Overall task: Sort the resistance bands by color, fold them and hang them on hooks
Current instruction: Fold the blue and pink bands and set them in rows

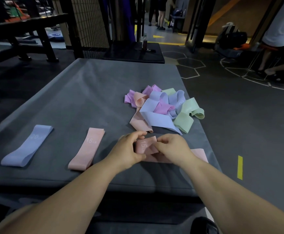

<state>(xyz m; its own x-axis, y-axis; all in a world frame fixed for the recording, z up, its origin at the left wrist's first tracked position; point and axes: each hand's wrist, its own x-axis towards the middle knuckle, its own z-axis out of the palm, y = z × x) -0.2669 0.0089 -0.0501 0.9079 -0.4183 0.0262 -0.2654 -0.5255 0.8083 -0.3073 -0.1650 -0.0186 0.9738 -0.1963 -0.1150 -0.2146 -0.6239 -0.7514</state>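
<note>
A peach band (144, 146) marked 15 lies at the mat's near right, and both hands hold it. My left hand (129, 149) pinches its left end with curled fingers. My right hand (173, 148) grips the middle, and the band's tail shows to the right of my wrist. A flat peach band (87, 148) and a flat lavender band (28, 145) lie apart to the left. A tangled pile of bands (163, 108) in pink, peach, lavender and green sits just beyond my hands.
The grey mat (80, 92) covers a low platform. Its right edge runs close to the pile. A black bench (24, 36) stands far left, a bottle (144, 40) on a dark block behind. A person's legs (272, 65) are at the far right. No hooks are in view.
</note>
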